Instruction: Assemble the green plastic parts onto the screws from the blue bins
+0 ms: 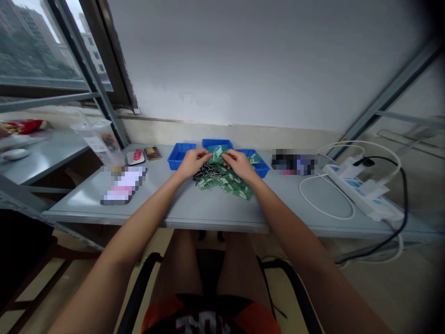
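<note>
A small clear-and-green plastic packet [218,152] is held up between both hands, over the desk. My left hand [195,161] pinches its left side with thumb and finger. On the other side, my right hand [238,162] grips the packet's right edge, fingers curled. Beneath them lies a heap of similar green packets [239,188], with a pile of dark, thin screw-like pieces [205,172] at its left. Three blue bins stand just behind: a left bin [176,155], a middle bin [217,142] partly hidden by the packet, and a right bin [263,170] with green packets in it.
On the grey desk [208,213], a phone [123,185] and a plastic drink cup [100,141] are at left, near a small dish [136,157]. A white power strip [361,192] with looping cables lies at right. Behind rises a white wall [229,65].
</note>
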A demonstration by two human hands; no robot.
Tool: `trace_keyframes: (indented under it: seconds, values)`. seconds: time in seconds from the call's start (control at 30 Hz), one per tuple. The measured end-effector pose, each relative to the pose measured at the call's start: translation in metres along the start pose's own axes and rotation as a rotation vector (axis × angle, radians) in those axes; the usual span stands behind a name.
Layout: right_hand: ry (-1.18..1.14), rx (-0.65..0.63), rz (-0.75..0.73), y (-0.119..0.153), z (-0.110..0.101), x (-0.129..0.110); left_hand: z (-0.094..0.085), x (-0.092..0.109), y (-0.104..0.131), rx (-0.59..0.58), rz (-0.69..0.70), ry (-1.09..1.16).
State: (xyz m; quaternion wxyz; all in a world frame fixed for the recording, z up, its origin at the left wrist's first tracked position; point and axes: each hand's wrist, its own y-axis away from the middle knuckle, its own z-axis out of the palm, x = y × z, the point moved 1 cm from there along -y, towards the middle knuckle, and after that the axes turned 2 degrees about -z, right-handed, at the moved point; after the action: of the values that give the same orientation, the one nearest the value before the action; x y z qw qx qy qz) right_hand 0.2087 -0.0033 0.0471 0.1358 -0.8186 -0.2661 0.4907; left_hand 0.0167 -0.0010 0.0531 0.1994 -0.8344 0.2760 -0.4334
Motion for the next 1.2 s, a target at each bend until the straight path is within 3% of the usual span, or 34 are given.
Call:
trace_keyframes:
  seconds: [0.37, 0.57, 0.8, 1.03, 1.2]
  values:
    - [-0.057, 0.093, 0.014, 0.003, 0.002, -0.004, 0.005, -0.002, -0.001, -0.004, -0.150, 0.329]
    - [-0.054, 0.027, 0.016, 0.003, 0.000, -0.005, 0.002, 0.000, 0.000, -0.003, -0.080, 0.190]
    - [-0.179, 0.048, 0.012, -0.002, -0.005, 0.002, 0.001, -0.004, -0.001, 0.025, -0.005, 0.083]
    - [-0.040, 0.131, 0.010, -0.003, -0.003, 0.008, -0.001, -0.001, -0.002, 0.105, 0.088, -0.014]
    - [0.118, 0.180, -0.112, -0.003, -0.007, 0.002, 0.001, -0.001, 0.000, 0.040, 0.007, 0.045]
